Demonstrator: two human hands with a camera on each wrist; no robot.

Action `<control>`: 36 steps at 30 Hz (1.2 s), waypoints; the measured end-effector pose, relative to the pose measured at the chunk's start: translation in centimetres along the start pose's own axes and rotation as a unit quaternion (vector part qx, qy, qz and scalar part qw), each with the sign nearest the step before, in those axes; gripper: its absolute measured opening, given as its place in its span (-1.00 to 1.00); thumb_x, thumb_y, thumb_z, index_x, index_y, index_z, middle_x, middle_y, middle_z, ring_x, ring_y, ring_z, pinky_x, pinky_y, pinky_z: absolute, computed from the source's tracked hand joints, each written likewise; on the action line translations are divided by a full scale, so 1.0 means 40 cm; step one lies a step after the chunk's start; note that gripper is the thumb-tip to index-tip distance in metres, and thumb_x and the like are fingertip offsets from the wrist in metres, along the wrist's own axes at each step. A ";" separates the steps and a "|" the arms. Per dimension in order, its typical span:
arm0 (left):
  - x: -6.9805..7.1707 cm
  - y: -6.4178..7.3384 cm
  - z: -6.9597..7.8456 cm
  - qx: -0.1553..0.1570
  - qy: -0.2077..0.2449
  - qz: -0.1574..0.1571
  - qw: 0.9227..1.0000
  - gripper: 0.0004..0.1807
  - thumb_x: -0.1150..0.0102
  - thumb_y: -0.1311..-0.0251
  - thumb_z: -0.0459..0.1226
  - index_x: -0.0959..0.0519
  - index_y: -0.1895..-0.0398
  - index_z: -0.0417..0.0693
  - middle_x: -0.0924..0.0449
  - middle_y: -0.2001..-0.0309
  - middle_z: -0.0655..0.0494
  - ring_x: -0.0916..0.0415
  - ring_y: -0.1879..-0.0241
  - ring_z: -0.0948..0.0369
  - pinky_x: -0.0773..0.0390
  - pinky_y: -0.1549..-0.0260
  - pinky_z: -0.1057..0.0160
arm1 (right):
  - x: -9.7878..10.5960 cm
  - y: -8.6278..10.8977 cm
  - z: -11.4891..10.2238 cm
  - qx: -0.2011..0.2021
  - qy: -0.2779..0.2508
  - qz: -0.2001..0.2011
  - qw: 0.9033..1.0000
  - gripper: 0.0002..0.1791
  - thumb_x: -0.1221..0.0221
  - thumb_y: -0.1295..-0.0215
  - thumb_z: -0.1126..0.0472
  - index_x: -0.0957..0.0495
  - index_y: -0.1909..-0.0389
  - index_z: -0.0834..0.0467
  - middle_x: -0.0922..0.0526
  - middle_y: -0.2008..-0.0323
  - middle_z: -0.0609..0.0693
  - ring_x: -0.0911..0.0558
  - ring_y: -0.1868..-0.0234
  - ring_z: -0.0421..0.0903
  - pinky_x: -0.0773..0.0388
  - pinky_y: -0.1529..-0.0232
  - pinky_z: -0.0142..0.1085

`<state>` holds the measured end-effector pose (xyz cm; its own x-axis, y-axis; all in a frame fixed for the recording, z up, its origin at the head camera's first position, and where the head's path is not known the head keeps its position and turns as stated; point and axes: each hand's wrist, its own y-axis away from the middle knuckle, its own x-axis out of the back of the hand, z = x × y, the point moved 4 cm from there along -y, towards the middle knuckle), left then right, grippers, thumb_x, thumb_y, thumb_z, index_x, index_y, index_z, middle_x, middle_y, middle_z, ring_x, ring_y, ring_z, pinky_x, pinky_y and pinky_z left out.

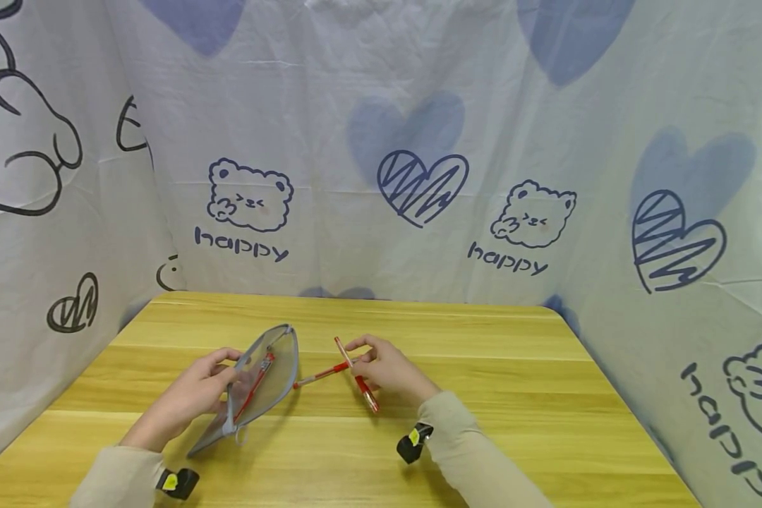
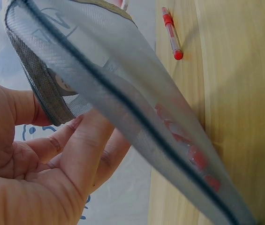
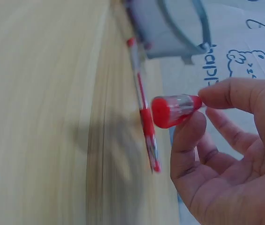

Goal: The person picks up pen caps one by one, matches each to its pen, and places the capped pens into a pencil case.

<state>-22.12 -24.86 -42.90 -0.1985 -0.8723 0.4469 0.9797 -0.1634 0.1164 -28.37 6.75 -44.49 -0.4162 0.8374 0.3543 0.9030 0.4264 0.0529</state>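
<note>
My left hand grips the rim of a translucent grey zip pouch, thumb on one side and fingers on the other. The pouch stands tilted with its mouth spread towards the right. Inside it show red pens, seen blurred through the wall in the left wrist view. Between thumb and fingertips my right hand pinches a red pen, held slanting above the table. A second red pen lies on the wood between the pouch and my right hand.
The yellow wood-grain table reaches back to a white cloth printed with hearts and bears, which also hangs along both sides. A small black camera is strapped on the right wrist, another on the left.
</note>
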 end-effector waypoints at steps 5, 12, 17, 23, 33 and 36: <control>0.001 0.001 0.002 0.000 0.000 0.001 1.000 -0.48 0.28 -0.72 -0.24 -0.19 -0.57 -0.33 -0.53 -0.30 -0.39 -0.63 -0.12 -0.01 -0.72 0.15 0.05 | -0.016 -0.009 -0.008 -0.018 -0.044 0.016 0.999 -0.60 -0.23 -0.48 0.28 -0.57 -0.29 0.06 -0.72 0.05 0.23 -0.70 0.22 -0.08 -0.66 0.31 -0.29; 0.000 0.003 0.008 -0.003 0.000 -0.002 1.000 -0.48 0.28 -0.71 -0.26 -0.19 -0.58 -0.33 -0.54 -0.31 -0.42 -0.61 -0.22 -0.12 -0.76 0.11 0.00 | -0.043 -0.018 -0.025 -0.030 -0.091 0.032 0.995 -0.57 -0.24 -0.50 0.32 -0.54 -0.33 0.09 -0.71 0.08 0.22 -0.63 0.33 -0.16 -0.61 0.36 -0.36; -0.001 0.002 0.006 -0.007 0.003 0.000 1.000 -0.50 0.27 -0.70 -0.27 -0.21 -0.56 -0.33 -0.56 -0.29 -0.42 -0.62 -0.23 -0.13 -0.76 0.11 0.00 | -0.067 -0.025 -0.037 -0.030 -0.126 0.040 0.991 -0.52 -0.24 -0.43 0.37 -0.51 -0.33 0.14 -0.67 0.21 0.11 -0.61 0.39 -0.20 -0.58 0.39 -0.41; 0.001 -0.001 0.003 -0.006 0.007 0.001 1.000 -0.51 0.26 -0.71 -0.27 -0.24 -0.54 -0.33 -0.58 -0.26 -0.39 -0.64 -0.16 -0.06 -0.76 0.13 0.01 | -0.094 -0.034 -0.051 -0.030 -0.150 0.043 0.987 -0.50 -0.21 -0.39 0.38 -0.49 -0.34 0.16 -0.71 0.17 0.17 -0.65 0.36 -0.19 -0.57 0.41 -0.42; 0.004 0.000 0.005 -0.003 0.005 -0.002 1.000 -0.50 0.28 -0.71 -0.27 -0.21 -0.55 -0.34 -0.58 -0.25 -0.38 -0.65 -0.12 -0.01 -0.75 0.09 0.00 | -0.143 -0.049 -0.077 -0.036 -0.178 0.047 0.982 -0.51 -0.20 -0.38 0.40 -0.49 -0.31 0.16 -0.66 0.27 0.06 -0.62 0.43 -0.21 -0.55 0.45 -0.43; 0.003 0.001 0.007 -0.004 0.006 -0.002 1.000 -0.50 0.27 -0.71 -0.27 -0.21 -0.55 -0.34 -0.58 -0.25 -0.38 -0.64 -0.12 0.00 -0.75 0.09 0.01 | -0.157 -0.055 -0.084 -0.038 -0.180 0.054 0.981 -0.52 -0.22 -0.37 0.40 -0.50 -0.29 0.15 -0.68 0.26 0.07 -0.62 0.45 -0.22 -0.54 0.45 -0.43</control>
<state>-22.11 -24.86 -42.60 -0.2024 -0.8769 0.4361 0.9790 -0.1709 0.1108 -27.37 -0.60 -43.69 -0.3154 0.9489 0.0090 0.9437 0.3126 0.1083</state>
